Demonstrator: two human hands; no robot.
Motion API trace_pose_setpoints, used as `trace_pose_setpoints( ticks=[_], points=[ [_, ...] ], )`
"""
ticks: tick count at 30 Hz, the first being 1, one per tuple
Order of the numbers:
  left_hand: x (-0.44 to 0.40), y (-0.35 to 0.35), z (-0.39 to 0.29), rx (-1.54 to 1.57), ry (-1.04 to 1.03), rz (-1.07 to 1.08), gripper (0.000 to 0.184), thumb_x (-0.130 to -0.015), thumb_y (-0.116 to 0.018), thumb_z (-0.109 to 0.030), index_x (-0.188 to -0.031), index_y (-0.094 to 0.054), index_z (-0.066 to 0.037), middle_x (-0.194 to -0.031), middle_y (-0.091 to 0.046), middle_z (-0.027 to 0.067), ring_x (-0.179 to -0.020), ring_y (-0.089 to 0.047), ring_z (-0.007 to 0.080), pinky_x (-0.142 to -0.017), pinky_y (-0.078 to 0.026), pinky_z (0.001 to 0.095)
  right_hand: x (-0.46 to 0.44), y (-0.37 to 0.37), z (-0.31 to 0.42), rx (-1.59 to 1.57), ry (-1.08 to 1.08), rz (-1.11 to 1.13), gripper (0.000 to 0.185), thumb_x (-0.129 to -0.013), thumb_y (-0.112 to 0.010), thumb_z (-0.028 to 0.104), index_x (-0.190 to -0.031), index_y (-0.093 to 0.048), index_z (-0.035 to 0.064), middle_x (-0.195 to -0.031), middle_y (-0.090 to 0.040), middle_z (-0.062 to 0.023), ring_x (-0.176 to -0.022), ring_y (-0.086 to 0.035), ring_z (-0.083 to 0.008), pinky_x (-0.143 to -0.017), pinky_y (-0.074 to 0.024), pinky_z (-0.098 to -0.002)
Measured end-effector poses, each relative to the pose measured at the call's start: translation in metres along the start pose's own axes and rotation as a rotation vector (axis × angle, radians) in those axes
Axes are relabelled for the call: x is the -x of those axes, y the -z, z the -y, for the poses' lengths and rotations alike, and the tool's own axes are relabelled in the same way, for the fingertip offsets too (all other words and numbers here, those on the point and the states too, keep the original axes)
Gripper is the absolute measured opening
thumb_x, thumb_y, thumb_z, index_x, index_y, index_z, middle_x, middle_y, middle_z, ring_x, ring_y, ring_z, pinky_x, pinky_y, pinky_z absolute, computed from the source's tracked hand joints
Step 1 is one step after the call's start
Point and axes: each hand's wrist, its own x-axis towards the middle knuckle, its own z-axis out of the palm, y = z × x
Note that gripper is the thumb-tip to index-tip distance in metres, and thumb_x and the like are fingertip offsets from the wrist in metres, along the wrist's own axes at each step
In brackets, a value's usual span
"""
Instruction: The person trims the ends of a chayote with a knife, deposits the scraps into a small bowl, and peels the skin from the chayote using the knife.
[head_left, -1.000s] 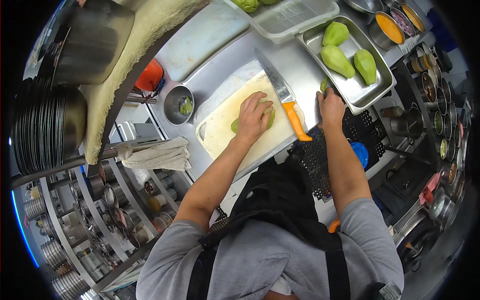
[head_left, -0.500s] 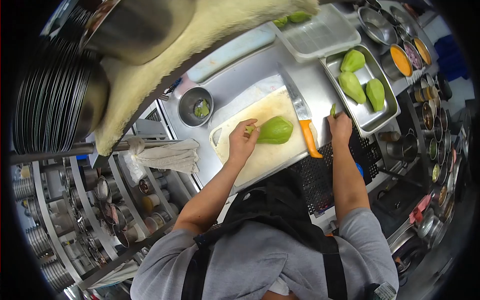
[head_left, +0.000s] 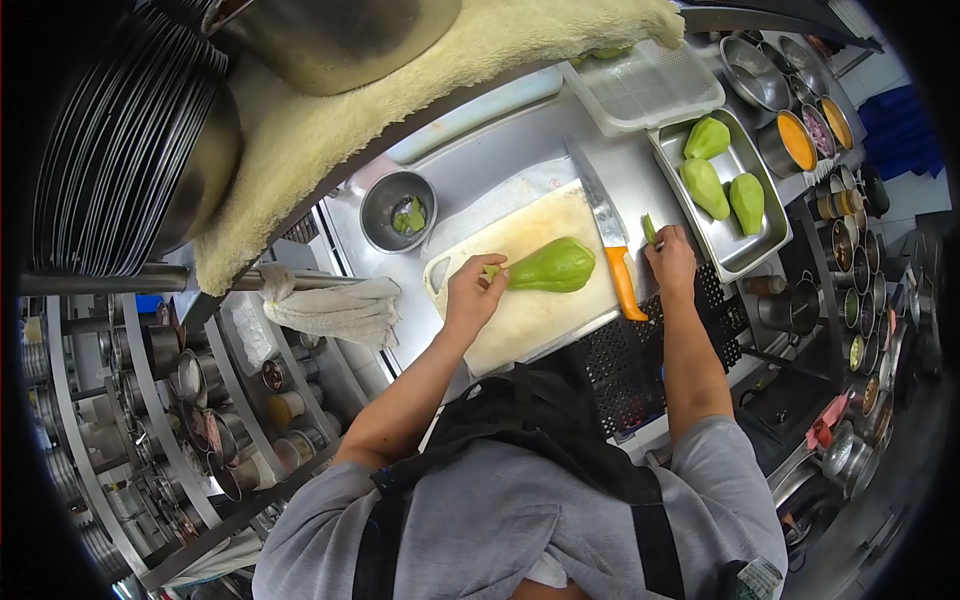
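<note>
A pale green chayote (head_left: pixel 553 266) lies on its side on the white cutting board (head_left: pixel 515 335). My left hand (head_left: pixel 474 298) is closed around its narrow end at the left. Off the board's right side, my right hand (head_left: pixel 672 258) pinches a slim green piece (head_left: pixel 649 228); whether it is peel or a small tool's handle I cannot make out. A knife with an orange handle (head_left: pixel 626 284) rests along the board's right edge, between chayote and right hand, its blade pointing away from me.
Several peeled chayotes (head_left: pixel 707 190) sit in a steel tray (head_left: pixel 738 265) at right. A steel bowl (head_left: pixel 372 213) with green scraps stands back left. Behind lies a clear plastic container (head_left: pixel 645 90). A towel-covered shelf (head_left: pixel 330 135) overhangs the upper left, and a cloth (head_left: pixel 335 310) hangs below it.
The view has shifted slightly. More of the chayote's narrow end shows beside my left hand. My right hand has moved a little nearer to me, still pinching the green piece.
</note>
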Motion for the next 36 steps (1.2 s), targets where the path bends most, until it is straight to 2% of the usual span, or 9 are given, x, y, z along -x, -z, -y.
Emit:
trace_pose_setpoints(
  ticks=[7, 13, 18, 20, 23, 28, 31, 33, 36],
  points=[
    [-0.002, 0.008, 0.03, -0.038, 0.088, 0.029, 0.037, -0.088, -0.071, -0.008, -0.122, -0.059, -0.004, -0.089, -0.067, 0.0038, -0.067, -0.06, 0.0104, -0.061, -0.049, 0.0254, -0.007, -0.013, -0.006, -0.279, -0.02, -0.078, 0.009, -0.078, -0.067, 0.006, -0.083, -0.062, 0.0002, -0.085, -0.067, -0.0238, -0.076, -0.064, -0.0431, -0.071, -0.0502, -0.0478],
    [-0.028, 0.054, 0.014, 0.281, 0.333, -0.019, 0.047, -0.086, -0.071, -0.005, -0.129, -0.051, -0.001, -0.084, -0.064, 0.007, -0.07, -0.064, 0.0149, -0.065, -0.051, 0.0289, -0.007, 0.018, 0.097, -0.586, 0.165, -0.099, 0.02, -0.082, -0.068, 0.001, -0.101, -0.063, 0.0025, -0.084, -0.07, -0.0137, -0.07, -0.07, -0.0264, -0.062, -0.0525, -0.0372],
    [-0.092, 0.096, 0.05, -0.24, 0.22, -0.18, 0.055, -0.082, -0.072, -0.015, -0.131, -0.051, -0.003, -0.1, -0.07, 0.0155, -0.085, -0.07, 0.0263, -0.078, -0.055, 0.0351, -0.003, -0.012, 0.224, -0.656, 0.626, 0.002, 0.028, -0.083, -0.067, -0.001, -0.11, -0.068, 0.0061, -0.092, -0.072, -0.0098, -0.076, -0.068, -0.0217, -0.072, -0.0532, -0.0328],
    [-0.108, 0.101, 0.026, -0.547, 0.24, -0.197, 0.055, -0.08, -0.069, -0.029, -0.127, -0.056, -0.004, -0.109, -0.069, 0.0241, -0.105, -0.064, 0.042, -0.093, -0.052, 0.0453, -0.015, -0.017, 0.234, -0.655, 0.561, -0.003, 0.028, -0.084, -0.067, 0.0, -0.111, -0.068, 0.0062, -0.093, -0.072, -0.0098, -0.077, -0.068, -0.0227, -0.072, -0.0535, -0.0326],
    [-0.121, 0.116, 0.027, -0.682, 0.332, -0.159, 0.049, -0.081, -0.065, -0.023, -0.126, -0.058, -0.005, -0.111, -0.069, 0.0222, -0.106, -0.065, 0.0394, -0.093, -0.052, 0.0463, -0.015, 0.003, 0.212, -0.653, 0.472, -0.045, 0.026, -0.087, -0.065, 0.002, -0.113, -0.069, 0.0058, -0.095, -0.072, -0.011, -0.075, -0.07, -0.0215, -0.069, -0.0542, -0.0321],
    [-0.104, 0.092, 0.031, -0.661, -0.214, -0.215, 0.035, -0.083, -0.057, -0.01, -0.116, -0.064, -0.002, -0.107, -0.069, 0.0221, -0.101, -0.066, 0.0387, -0.091, -0.052, 0.0476, 0.022, 0.037, 0.142, -0.567, 0.187, 0.11, 0.023, -0.09, -0.065, 0.009, -0.112, -0.07, 0.0023, -0.089, -0.072, -0.0164, -0.073, -0.07, -0.0252, -0.067, -0.0547, -0.034],
    [-0.11, 0.056, 0.018, -0.582, -0.357, 0.024, 0.027, -0.085, -0.053, -0.006, -0.106, -0.069, 0.0, -0.103, -0.07, 0.022, -0.097, -0.067, 0.0369, -0.086, -0.054, 0.0471, 0.059, 0.084, 0.147, -0.553, 0.338, 0.218, 0.024, -0.088, -0.068, 0.009, -0.11, -0.069, -0.0004, -0.087, -0.071, -0.0158, -0.069, -0.068, -0.0227, -0.063, -0.0529, -0.0323],
    [-0.119, 0.036, 0.019, -1.005, -0.253, 0.287, 0.024, -0.086, -0.053, -0.007, -0.099, -0.071, 0.001, -0.1, -0.071, 0.0203, -0.095, -0.069, 0.0335, -0.082, -0.056, 0.0451, 0.087, 0.151, 0.181, -0.589, 0.522, 0.186, 0.023, -0.084, -0.073, 0.006, -0.105, -0.069, -0.0015, -0.086, -0.07, -0.0145, -0.067, -0.066, -0.0215, -0.06, -0.0506, -0.0316],
    [-0.136, 0.023, -0.002, -1.095, 0.047, 0.486, 0.025, -0.088, -0.051, -0.01, -0.101, -0.07, 0.002, -0.106, -0.069, 0.0259, -0.101, -0.069, 0.0355, -0.086, -0.056, 0.0436, 0.131, 0.263, 0.203, -0.318, 0.937, -0.064, 0.027, -0.076, -0.075, 0.011, -0.1, -0.067, 0.0005, -0.083, -0.068, -0.012, -0.066, -0.065, -0.026, -0.058, -0.0503, -0.0338]
  ],
)
